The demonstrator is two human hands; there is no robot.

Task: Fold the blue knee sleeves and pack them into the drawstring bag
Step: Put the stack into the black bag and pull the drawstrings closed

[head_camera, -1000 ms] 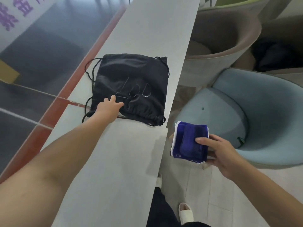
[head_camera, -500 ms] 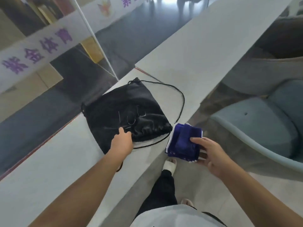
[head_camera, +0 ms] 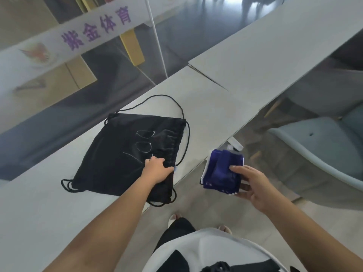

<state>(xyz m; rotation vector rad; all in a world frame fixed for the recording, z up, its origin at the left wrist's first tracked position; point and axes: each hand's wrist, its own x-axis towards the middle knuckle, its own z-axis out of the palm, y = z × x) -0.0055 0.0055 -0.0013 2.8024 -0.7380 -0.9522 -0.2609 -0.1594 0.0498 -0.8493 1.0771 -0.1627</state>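
Observation:
A black drawstring bag (head_camera: pixel 121 154) lies flat on the grey counter (head_camera: pixel 206 107), its gathered mouth turned toward the counter's near edge and its cords looping out beyond it. My left hand (head_camera: pixel 157 168) grips the fabric at the bag's mouth. To the right, off the counter's edge and over the floor, my right hand (head_camera: pixel 253 185) holds a folded stack of blue knee sleeves (head_camera: pixel 221 170) with white trim, thumb on top and fingers underneath.
A pale blue armchair (head_camera: pixel 322 146) stands to the right, close to the counter. A glass partition with a white banner with purple characters (head_camera: pixel 94 30) runs behind the counter. My legs and shoes show on the tiled floor (head_camera: pixel 196 203) below.
The bag has been turned and dragged toward the counter's near edge by my left hand. My right hand still carries the folded sleeves beside the edge. My head has swung left.

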